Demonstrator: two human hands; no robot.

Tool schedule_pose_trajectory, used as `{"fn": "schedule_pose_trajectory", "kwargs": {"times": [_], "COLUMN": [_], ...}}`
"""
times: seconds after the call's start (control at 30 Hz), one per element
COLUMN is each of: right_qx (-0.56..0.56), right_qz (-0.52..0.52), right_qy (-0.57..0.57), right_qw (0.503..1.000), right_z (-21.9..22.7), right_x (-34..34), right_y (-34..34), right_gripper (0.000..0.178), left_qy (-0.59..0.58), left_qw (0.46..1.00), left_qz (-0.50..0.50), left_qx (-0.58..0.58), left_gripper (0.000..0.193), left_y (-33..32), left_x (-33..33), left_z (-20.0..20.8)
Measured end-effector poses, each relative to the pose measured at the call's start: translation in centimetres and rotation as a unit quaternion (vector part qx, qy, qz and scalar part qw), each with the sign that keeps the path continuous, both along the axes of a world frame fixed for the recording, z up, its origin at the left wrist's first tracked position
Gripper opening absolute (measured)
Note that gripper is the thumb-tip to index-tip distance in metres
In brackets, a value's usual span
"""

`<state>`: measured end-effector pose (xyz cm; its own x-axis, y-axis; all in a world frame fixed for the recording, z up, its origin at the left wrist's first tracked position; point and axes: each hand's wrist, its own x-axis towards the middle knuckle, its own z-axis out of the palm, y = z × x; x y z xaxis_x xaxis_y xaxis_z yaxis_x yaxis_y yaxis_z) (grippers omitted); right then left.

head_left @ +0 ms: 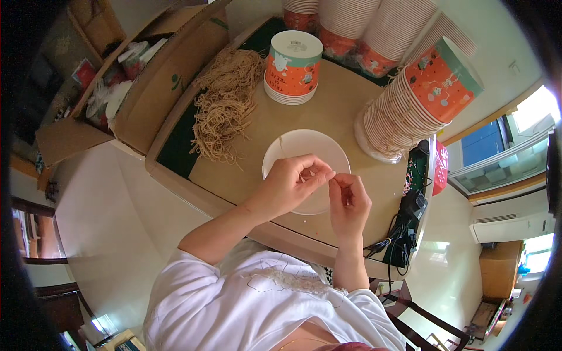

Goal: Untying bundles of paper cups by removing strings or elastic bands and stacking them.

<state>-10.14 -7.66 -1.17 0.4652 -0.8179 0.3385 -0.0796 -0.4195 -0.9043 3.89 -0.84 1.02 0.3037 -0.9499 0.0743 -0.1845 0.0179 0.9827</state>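
Clock centred on the one white, round, open, smooth-sided vessel (pixel 319 146), directly beneath both hands, on a flat brown board (pixel 225 187). At its eleven o'clock rim, one thin pale strand (pixel 281 140). Bare left hand (pixel 295 181) and bare right hand (pixel 351 199) meeting at the fingertips over the vessel's four o'clock side, each in a narrow thumb-and-finger pinch; cannot tell what, if anything, between them, too small to make out.

At twelve, one short, upside-down stack of orange, green-banded paper cups (pixel 293 70), dark lettering inverted, plus a small printed block on the white base. At two, one tall leaning stack of matching orange-and-green paper cups (pixel 442 85), cartoon figures printed, tan strands along the rims. Between twelve and two, farther off, at least four more stacks of white-rimmed paper cups (pixel 348 17); individual cups too tightly nested to count. At ten, one loose tan twine heap (pixel 228 105); beyond, one open brown cardboard box (pixel 170 76), small green printed mark. At four, tangled black cables (pixel 401 234) beside one black adapter (pixel 414 203).
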Motion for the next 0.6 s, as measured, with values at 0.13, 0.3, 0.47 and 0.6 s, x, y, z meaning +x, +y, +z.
{"fn": "schedule_pose_trajectory", "kwargs": {"times": [0.13, 0.3, 0.47, 0.6], "right_qx": [-0.005, -0.011, -0.029, -0.027], "right_qz": [0.001, 0.008, 0.004, 0.002], "right_qy": [0.022, 0.008, 0.002, 0.002], "right_qw": [1.0, 1.0, 1.0, 1.0], "right_z": [0.6, 0.2, -0.4, -0.4], "right_x": [0.1, 0.1, -0.3, -0.3], "right_y": [0.1, 0.0, -0.3, -0.3], "right_gripper": [0.004, 0.004, 0.004, 0.004], "left_qy": [0.002, -0.125, -0.183, -0.175], "left_qw": [1.0, 0.984, 0.968, 0.971], "left_qz": [0.003, 0.065, 0.11, 0.116], "left_qx": [-0.023, -0.11, -0.13, -0.116], "left_gripper": [0.015, 0.009, 0.008, 0.008], "left_y": [-0.1, -0.5, -0.7, -0.8], "left_x": [-0.1, -0.7, -1.2, -1.4], "left_z": [-0.1, -0.7, -1.3, -1.3]}}
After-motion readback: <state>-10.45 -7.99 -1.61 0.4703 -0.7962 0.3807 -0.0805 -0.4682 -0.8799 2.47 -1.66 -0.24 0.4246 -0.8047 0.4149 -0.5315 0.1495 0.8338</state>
